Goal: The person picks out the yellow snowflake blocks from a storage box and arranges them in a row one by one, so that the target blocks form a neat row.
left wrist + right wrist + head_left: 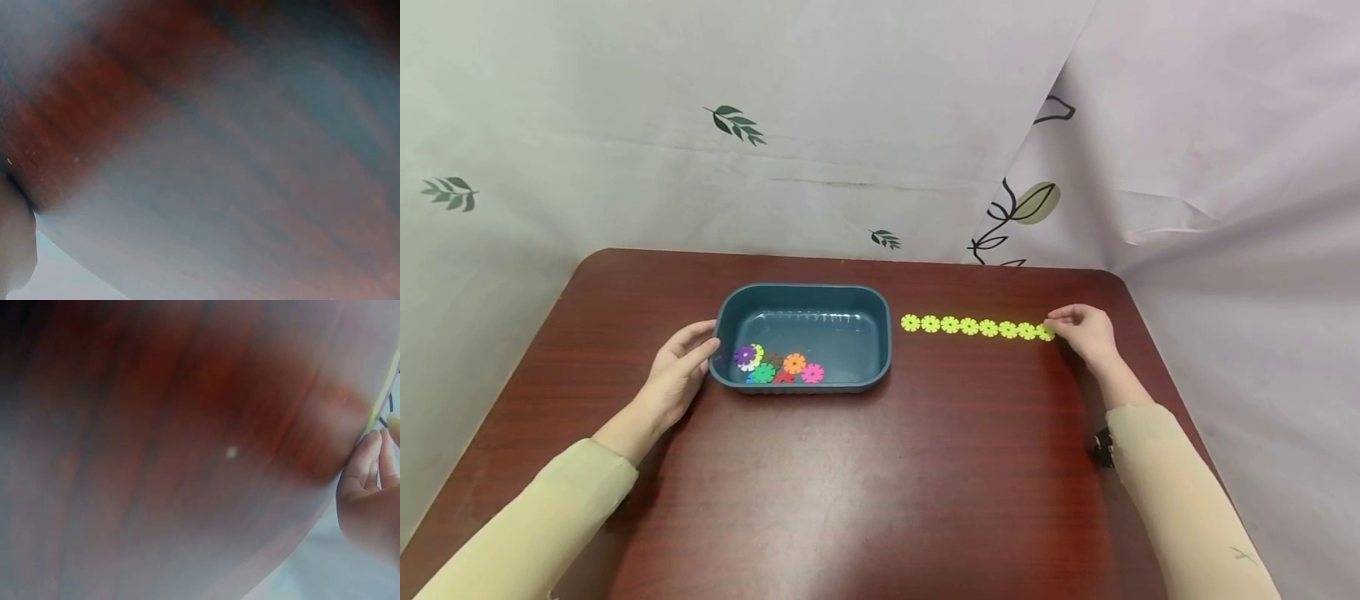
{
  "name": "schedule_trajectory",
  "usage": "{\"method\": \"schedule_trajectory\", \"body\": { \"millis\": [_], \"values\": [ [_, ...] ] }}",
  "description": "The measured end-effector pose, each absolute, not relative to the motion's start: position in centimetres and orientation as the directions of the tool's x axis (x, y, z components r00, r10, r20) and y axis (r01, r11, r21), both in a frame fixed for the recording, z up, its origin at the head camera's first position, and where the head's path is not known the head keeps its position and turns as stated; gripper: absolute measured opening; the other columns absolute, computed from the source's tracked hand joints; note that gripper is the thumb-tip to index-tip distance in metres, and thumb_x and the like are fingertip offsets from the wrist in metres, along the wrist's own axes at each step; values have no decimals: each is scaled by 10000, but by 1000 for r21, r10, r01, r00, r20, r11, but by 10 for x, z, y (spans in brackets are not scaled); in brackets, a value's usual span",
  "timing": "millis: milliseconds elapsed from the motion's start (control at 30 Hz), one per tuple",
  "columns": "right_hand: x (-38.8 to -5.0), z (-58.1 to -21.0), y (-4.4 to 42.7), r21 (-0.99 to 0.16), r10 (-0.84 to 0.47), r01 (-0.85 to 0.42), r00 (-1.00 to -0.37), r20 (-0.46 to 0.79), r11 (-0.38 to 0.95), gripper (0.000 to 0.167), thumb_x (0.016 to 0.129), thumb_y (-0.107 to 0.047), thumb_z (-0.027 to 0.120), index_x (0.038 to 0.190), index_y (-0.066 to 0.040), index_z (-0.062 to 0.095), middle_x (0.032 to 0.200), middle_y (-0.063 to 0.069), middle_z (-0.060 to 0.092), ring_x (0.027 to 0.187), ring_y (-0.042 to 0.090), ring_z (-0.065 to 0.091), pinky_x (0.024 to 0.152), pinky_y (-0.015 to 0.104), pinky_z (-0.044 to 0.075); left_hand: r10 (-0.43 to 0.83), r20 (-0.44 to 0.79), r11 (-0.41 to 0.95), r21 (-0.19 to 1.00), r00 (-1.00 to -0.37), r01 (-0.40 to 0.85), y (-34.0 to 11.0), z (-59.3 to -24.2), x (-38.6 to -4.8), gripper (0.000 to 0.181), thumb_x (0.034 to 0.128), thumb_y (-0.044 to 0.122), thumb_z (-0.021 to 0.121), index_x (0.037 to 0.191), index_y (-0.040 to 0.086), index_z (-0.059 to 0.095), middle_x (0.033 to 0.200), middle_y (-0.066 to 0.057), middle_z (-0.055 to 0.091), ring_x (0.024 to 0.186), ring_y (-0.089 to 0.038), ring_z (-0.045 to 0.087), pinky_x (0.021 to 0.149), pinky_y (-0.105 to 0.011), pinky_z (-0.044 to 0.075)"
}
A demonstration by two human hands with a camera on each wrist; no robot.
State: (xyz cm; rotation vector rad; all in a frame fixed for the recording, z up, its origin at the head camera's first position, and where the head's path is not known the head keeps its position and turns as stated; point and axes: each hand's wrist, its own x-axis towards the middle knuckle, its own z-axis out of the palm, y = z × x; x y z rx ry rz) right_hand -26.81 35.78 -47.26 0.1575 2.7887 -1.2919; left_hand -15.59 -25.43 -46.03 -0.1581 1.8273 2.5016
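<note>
In the head view a dark blue plastic basin (805,389) stands on the table, and my left hand (676,375) holds its left side with the thumb at the rim. Several flower-shaped plastic discs lie in the basin's front left, among them an orange disc (794,363), a pink disc (812,373) and a purple disc (744,356). To the right stretches a row of yellow snowflake discs (970,327). My right hand (1084,335) pinches the disc at the row's right end, partly covering it. The right wrist view shows the fingers (362,465) at the frame's edge.
The brown wooden table (850,483) has rounded back corners. Behind it and along the right side hangs a pale leaf-printed cloth (820,167). A small dark object (1103,447) shows at the right cuff.
</note>
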Motion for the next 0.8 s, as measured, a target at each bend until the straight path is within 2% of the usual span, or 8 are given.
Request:
{"method": "schedule_trajectory", "body": {
  "millis": [133,433,667,800],
  "values": [
    [-270,-470,354,-772,53,100,-995,-85,627,305,994,-137,731,1188,98,709,777,-236,647,707,-97,598,663,116,495,-34,-110,-300,949,-993,-95,-254,-460,-156,297,1063,-13,585,1166,221,735,1144,116,763,1062,-3,688,946,-127,537],
    [-276,-458,331,-776,39,49,-999,-31,629,258,992,-118,732,1158,79,727,846,-140,699,708,-123,579,622,136,488,-37,-113,-304,948,-993,-96,-254,-461,-156,295,1061,-16,587,1168,215,737,1142,111,761,1052,-5,693,942,-130,538],
    [-280,-449,305,-790,-3,-10,-1000,10,613,240,980,-99,742,1145,76,737,984,146,786,707,-125,579,648,106,492,-39,-114,-304,948,-993,-97,-253,-459,-156,294,1063,-20,580,1161,207,740,1135,108,763,1048,-5,691,941,-129,534],
    [-283,-447,291,-797,-20,-25,-1000,16,603,232,976,-104,748,1140,60,745,975,121,785,713,-110,585,655,112,491,-30,-107,-303,948,-994,-93,-253,-459,-157,298,1065,-24,575,1163,206,737,1137,107,763,1046,-4,692,941,-126,536]
  ]
}}
